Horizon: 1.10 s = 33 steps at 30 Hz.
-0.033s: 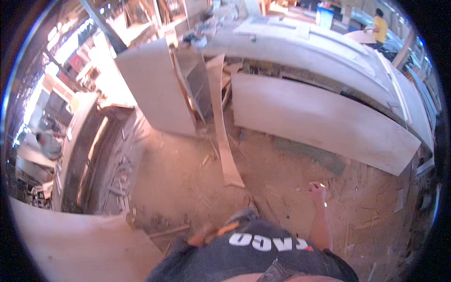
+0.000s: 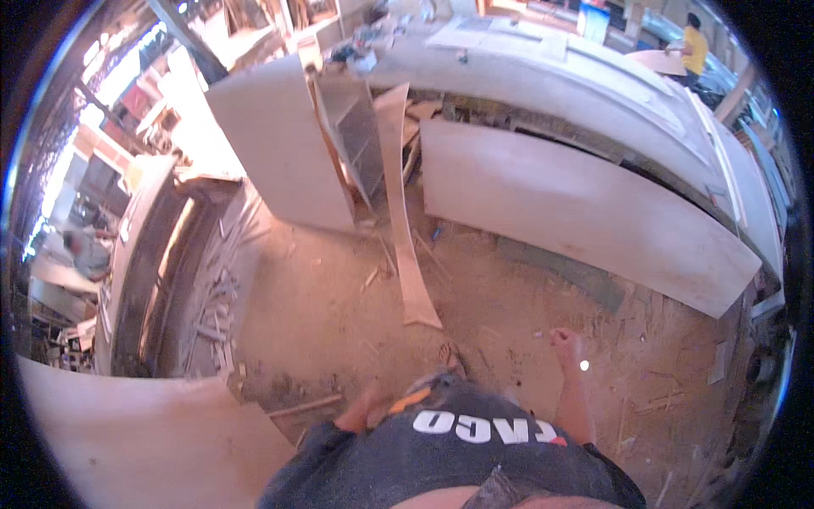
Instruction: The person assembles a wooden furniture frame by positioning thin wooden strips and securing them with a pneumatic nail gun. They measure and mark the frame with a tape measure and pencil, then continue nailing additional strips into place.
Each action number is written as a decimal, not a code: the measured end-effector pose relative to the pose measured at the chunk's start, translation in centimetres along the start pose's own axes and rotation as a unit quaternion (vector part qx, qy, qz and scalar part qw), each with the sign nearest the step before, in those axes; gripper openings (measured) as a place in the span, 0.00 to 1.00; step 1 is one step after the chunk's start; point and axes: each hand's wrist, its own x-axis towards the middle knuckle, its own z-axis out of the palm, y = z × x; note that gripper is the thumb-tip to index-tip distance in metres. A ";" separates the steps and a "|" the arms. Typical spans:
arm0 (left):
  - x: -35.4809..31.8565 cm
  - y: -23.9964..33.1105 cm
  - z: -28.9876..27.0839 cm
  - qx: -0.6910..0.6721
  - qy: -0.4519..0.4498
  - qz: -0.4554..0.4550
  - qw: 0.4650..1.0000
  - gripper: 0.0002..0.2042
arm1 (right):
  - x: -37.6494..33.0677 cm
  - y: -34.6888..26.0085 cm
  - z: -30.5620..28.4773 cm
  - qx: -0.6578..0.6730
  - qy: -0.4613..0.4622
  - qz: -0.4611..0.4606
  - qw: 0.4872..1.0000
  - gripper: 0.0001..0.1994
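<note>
My right hand (image 2: 564, 341) hangs over the dusty floor in front of me, its fingers curled in and nothing visible in them. A bright spot shows at that wrist. Low at my left side is my left hand (image 2: 368, 409), blurred and partly hidden by my dark shirt (image 2: 509, 462). Its fingers cannot be made out. Beside it lies a narrow orange thing (image 2: 410, 400); whether the hand touches it I cannot tell. Ahead of my feet a long, thin, curved wooden strip (image 2: 398, 212) leans upright, and a long pale panel (image 2: 585, 208) stands on edge to its right.
A pale cabinet (image 2: 280, 144) with open shelves stands ahead left. Behind the panel spreads a large worktable (image 2: 543, 93). Wood scraps (image 2: 216, 314) litter the left floor, and a plywood sheet (image 2: 144, 441) lies near left. A person in yellow (image 2: 695, 51) is far right, another person (image 2: 85, 254) far left.
The view has shifted slightly, so the cabinet, strip and panel sit a little higher. My left hand shows more clearly out from the shirt; my right hand has moved slightly left.
</note>
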 end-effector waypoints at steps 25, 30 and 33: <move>19.0 28.4 -13.7 -0.184 0.134 0.016 0.974 0.12 | 69.7 -24.8 4.0 -0.035 -0.070 -0.216 0.973 0.23; 19.1 29.5 -12.6 -0.145 0.209 0.131 0.958 0.16 | 75.1 -47.8 13.5 -0.025 -0.063 -0.344 0.936 0.24; 18.4 30.9 -11.3 -0.124 0.211 0.047 0.968 0.18 | 74.6 -54.4 19.7 0.027 -0.170 -0.295 0.940 0.24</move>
